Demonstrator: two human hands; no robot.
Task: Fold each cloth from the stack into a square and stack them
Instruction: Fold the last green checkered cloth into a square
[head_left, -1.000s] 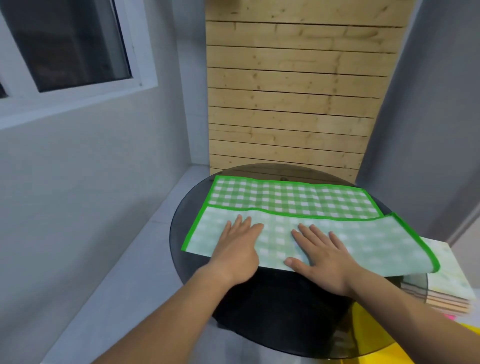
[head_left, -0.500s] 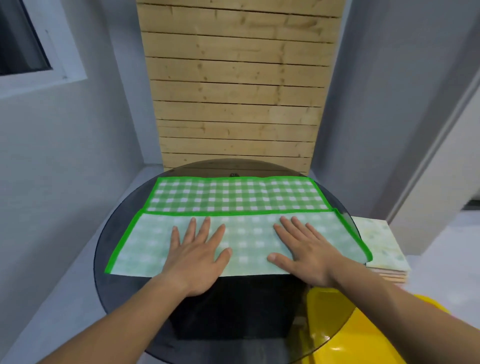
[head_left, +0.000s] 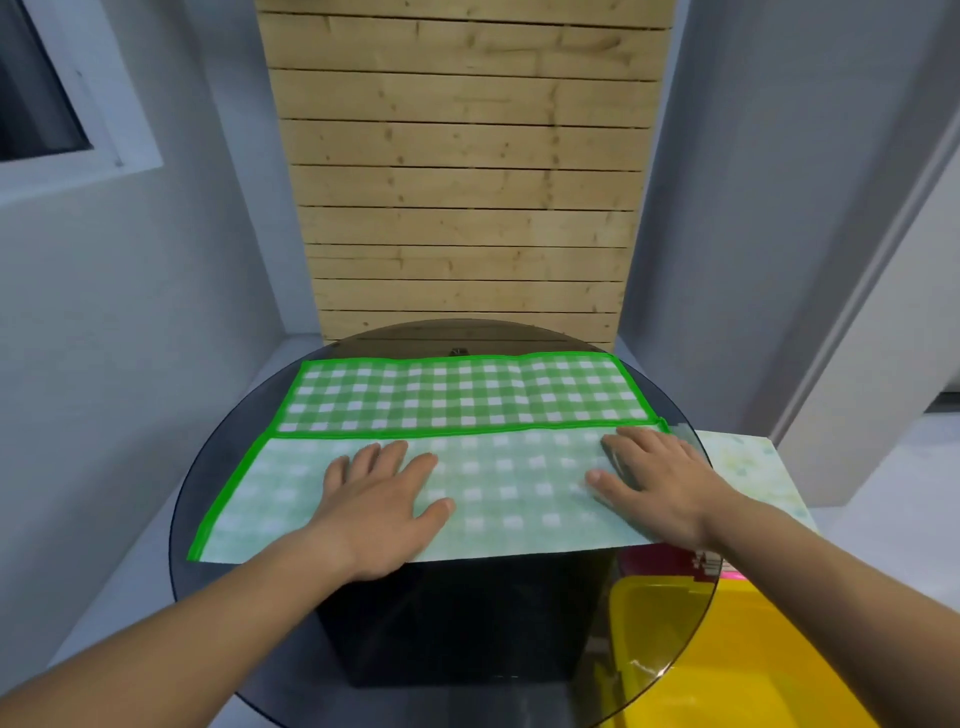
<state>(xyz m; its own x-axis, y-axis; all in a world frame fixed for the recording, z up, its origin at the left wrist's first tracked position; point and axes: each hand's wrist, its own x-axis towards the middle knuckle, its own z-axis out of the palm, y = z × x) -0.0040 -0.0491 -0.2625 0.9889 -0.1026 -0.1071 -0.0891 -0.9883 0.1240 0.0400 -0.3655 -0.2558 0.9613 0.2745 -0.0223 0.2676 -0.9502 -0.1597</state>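
Evidently, both hands lay flat with fingers straight, the left hand (head_left: 382, 506) and right hand (head_left: 657, 486) pressing the near flap of the green checked cloth (head_left: 467, 395). That likely set the first fold's crease against the round glass table (head_left: 218, 467).

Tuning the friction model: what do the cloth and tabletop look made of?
Cloth: thin soft fabric, matte, green check with bright stitched-looking edging. The folded-over side shows paler, so it is likely printed on one face. Tabletop: smoked glass, glossy; the dark base and yellow bin show through it.
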